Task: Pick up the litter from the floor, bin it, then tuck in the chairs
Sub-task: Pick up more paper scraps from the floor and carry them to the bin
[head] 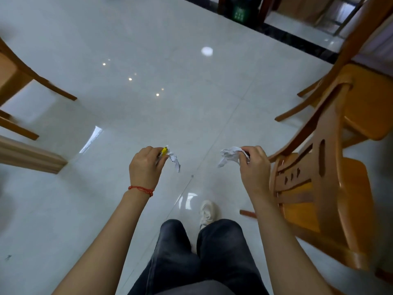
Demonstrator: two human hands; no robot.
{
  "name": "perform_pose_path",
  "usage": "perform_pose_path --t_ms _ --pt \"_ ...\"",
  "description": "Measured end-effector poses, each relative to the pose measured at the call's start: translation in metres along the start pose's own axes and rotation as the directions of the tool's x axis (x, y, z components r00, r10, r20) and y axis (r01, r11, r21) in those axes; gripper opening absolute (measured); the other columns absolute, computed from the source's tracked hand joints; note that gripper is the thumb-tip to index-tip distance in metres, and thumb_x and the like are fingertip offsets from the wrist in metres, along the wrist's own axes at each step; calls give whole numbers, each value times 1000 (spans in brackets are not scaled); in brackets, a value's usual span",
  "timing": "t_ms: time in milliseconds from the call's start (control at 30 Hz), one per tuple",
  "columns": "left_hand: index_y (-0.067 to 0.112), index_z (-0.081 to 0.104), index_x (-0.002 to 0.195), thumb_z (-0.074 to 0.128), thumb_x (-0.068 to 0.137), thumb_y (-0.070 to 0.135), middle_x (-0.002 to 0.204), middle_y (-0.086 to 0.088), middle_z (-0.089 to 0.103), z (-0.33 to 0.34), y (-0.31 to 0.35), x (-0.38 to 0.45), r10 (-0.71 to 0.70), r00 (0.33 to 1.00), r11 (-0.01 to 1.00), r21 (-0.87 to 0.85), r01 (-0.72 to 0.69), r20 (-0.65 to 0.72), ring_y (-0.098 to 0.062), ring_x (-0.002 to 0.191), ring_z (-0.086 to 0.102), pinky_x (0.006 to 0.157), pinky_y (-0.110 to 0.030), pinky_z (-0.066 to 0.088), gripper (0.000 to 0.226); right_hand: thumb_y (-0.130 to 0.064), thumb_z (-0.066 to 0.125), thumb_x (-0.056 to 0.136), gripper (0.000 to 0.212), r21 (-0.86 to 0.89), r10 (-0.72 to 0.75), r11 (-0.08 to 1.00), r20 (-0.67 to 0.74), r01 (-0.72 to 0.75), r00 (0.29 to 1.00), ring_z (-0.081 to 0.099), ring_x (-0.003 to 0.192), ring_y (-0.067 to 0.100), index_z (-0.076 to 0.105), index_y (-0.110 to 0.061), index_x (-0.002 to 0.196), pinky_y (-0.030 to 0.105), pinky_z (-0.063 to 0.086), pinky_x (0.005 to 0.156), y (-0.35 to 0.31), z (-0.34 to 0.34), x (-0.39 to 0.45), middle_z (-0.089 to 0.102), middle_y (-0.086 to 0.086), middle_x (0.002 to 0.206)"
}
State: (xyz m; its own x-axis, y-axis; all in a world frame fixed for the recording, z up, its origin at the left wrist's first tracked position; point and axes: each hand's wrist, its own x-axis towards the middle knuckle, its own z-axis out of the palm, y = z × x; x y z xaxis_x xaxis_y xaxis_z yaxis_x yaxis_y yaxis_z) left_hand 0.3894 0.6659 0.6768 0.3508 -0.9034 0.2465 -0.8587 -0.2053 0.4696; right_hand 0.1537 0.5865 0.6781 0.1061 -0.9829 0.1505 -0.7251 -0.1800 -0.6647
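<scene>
Fingers of left hand (144, 165) pinch a yellow-and-white scrap (172, 158); right hand (253, 165) pinches crumpled paper (230, 156). Both held out front, off the floor (148, 60), likely so nothing drops on the way to the bin (240, 9), far ahead. Chair (331, 167) at right untucked.

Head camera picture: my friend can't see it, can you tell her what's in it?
A person's left hand and right hand each hold crumpled paper litter above a shiny white floor. Wooden chairs stand on both sides.
</scene>
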Motion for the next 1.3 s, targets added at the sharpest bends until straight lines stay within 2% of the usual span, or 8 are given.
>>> perform_pose_path --t_ms 233,433,600,700,967,1067,1300 --pt "0 70 76 75 76 7 55 -17 57 16 15 101 1 1000 1000 8 -1 -26 -30 50 53 47 -33 44 8 1 57 84 8 -30 -65 998 -22 64 998 58 77 34 64 4 88 28 38 66 3 5 117 64 21 84" --pt "0 70 75 74 77 7 56 -16 57 40 5 208 19 1000 1000 -4 -20 -6 -30 51 54 47 -32 43 8 -3 57 86 10 -36 -44 998 -37 42 998 57 81 30 63 1 93 27 38 68 -2 29 212 63 18 88" --pt "1 69 73 74 77 6 56 -16 56 61 -15 320 53 999 998 -14 -53 -2 -31 52 54 46 -33 42 8 -2 57 86 10 -11 16 1000 -99 -17 995 56 84 30 64 1 92 16 30 68 -19 61 311 63 18 88" --pt "1 69 74 73 78 6 56 -16 56 64 -28 382 62 998 998 -26 -62 7 -30 52 54 46 -35 44 8 -1 57 86 9 -20 39 999 -111 -41 993 56 83 30 63 2 92 14 28 67 -34 74 364 62 18 87" --pt "1 69 73 72 79 7 56 -16 56 84 -33 529 92 996 995 -35 -92 -7 -31 52 53 47 -33 41 8 -3 56 87 9 -4 26 1000 -152 -27 988 56 81 29 63 0 91 25 35 69 -59 99 496 61 16 86" --pt "1 69 73 73 78 6 56 -16 55 102 -25 581 104 994 993 -50 -105 -12 -31 52 53 48 -33 40 8 -5 56 87 10 -4 24 1000 -156 -25 987 55 82 30 63 0 91 24 35 69 -56 107 548 61 16 87" --pt "1 69 73 74 77 6 56 -16 56 159 2 708 116 993 991 -57 -117 -13 -30 53 53 49 -29 38 7 -3 58 86 9 -19 -20 1000 -183 17 983 56 80 32 63 2 92 31 42 68 -32 116 686 61 19 86"
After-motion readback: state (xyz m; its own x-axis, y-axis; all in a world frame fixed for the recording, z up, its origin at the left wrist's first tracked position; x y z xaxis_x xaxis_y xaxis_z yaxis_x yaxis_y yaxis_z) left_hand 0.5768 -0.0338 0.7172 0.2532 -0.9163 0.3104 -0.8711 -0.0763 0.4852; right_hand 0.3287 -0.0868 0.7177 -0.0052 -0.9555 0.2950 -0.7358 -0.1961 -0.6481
